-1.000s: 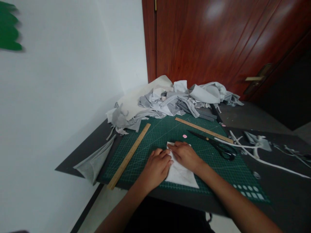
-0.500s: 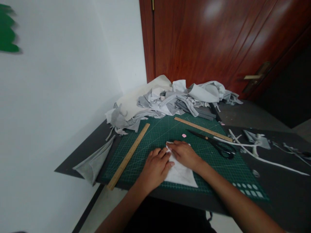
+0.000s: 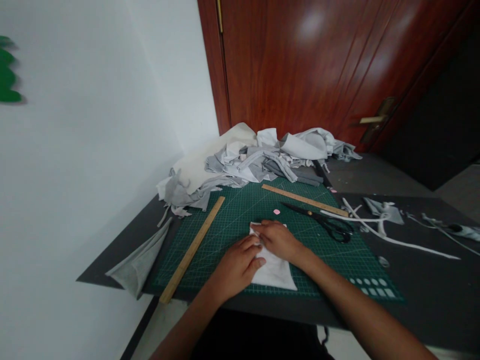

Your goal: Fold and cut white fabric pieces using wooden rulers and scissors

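A white piece of cloth (image 3: 275, 274) lies on the green cutting mat (image 3: 240, 210) near the table's front edge. My left hand (image 3: 237, 265) is at its left side, the bent fingers pinching the fabric and the thumb pointing right. Over the cloth's upper part lies my right hand (image 3: 279, 241), its fingertips closed down on a fold close to the left fingers. Both hands hide part of the fold. Just beyond them rests a small pink piece (image 3: 276, 212), with black-handled scissors (image 3: 330, 225) to the right.
A wooden ruler (image 3: 195, 245) lies left, another (image 3: 303, 199) farther back. Grey and white fabric scraps (image 3: 255, 160) are heaped at the back against the door (image 3: 300, 75). White cords (image 3: 405, 245) lie right; a grey cloth piece (image 3: 138, 265) overhangs the left edge.
The view has shifted slightly, so the table things appear farther left. My left fingers have drawn back a little toward me and closed together, uncovering the cloth's upper left corner. My right hand stays on the cloth.
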Action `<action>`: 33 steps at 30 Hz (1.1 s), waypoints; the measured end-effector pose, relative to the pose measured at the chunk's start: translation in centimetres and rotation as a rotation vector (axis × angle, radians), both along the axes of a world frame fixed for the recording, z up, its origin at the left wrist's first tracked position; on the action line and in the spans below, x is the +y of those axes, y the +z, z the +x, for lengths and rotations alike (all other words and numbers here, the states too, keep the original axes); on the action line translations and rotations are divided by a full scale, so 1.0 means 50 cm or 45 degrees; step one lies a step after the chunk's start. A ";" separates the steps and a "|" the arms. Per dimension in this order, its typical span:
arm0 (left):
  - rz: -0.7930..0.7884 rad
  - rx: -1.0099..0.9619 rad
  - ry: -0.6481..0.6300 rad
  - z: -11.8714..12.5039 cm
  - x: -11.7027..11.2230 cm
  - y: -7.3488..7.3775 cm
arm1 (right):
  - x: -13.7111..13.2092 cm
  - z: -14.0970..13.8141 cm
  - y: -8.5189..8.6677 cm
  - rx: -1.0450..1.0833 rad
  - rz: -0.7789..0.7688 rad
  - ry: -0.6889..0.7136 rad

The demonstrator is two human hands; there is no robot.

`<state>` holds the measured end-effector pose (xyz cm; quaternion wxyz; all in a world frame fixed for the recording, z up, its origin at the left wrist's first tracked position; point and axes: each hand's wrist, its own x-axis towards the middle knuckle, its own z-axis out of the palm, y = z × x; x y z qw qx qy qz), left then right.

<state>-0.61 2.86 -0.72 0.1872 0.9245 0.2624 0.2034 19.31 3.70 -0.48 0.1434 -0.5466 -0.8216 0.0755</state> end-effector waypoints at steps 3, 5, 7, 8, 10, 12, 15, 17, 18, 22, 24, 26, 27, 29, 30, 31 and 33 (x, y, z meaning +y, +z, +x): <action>0.020 -0.006 0.069 0.010 -0.001 0.006 | 0.002 0.001 0.001 -0.027 0.021 0.003; 0.060 0.050 0.095 0.019 -0.004 0.011 | 0.002 -0.001 0.003 -0.054 0.030 -0.010; 0.095 0.103 0.116 0.029 -0.005 0.018 | 0.003 -0.001 0.004 -0.057 0.027 -0.024; 0.110 0.124 0.133 0.035 -0.003 0.021 | 0.004 -0.001 0.005 -0.052 0.020 -0.028; 0.142 0.171 0.165 0.048 0.006 0.027 | 0.008 0.004 0.006 -0.040 -0.001 -0.031; 0.178 0.221 0.192 0.062 0.022 0.030 | 0.013 0.012 0.008 -0.038 -0.014 -0.046; 0.220 0.274 0.160 0.085 0.052 0.033 | 0.024 0.034 0.007 -0.035 -0.006 -0.129; 0.246 0.305 0.118 0.100 0.071 0.036 | 0.032 0.051 0.003 0.010 -0.022 -0.183; 0.259 0.331 0.109 0.108 0.080 0.038 | 0.037 0.059 0.000 0.056 -0.045 -0.186; 0.300 0.529 0.148 0.142 0.113 0.051 | 0.056 0.084 -0.016 0.330 -0.121 -0.164; 0.311 0.595 0.167 0.160 0.127 0.056 | 0.064 0.093 -0.022 0.466 -0.107 -0.196; 0.327 0.614 0.174 0.178 0.139 0.059 | 0.070 0.102 -0.025 0.579 -0.102 -0.209; 0.336 0.620 0.175 0.186 0.142 0.059 | 0.072 0.107 -0.025 0.624 -0.116 -0.211; 0.351 0.631 0.170 0.196 0.143 0.058 | 0.075 0.117 -0.025 0.706 -0.157 -0.242; 0.358 0.632 0.166 0.199 0.142 0.057 | 0.076 0.123 -0.026 0.750 -0.175 -0.267; 0.363 0.631 0.166 0.200 0.139 0.056 | 0.077 0.129 -0.027 0.795 -0.189 -0.291; 0.383 0.616 0.191 0.198 0.134 0.051 | 0.079 0.140 -0.032 0.879 -0.224 -0.324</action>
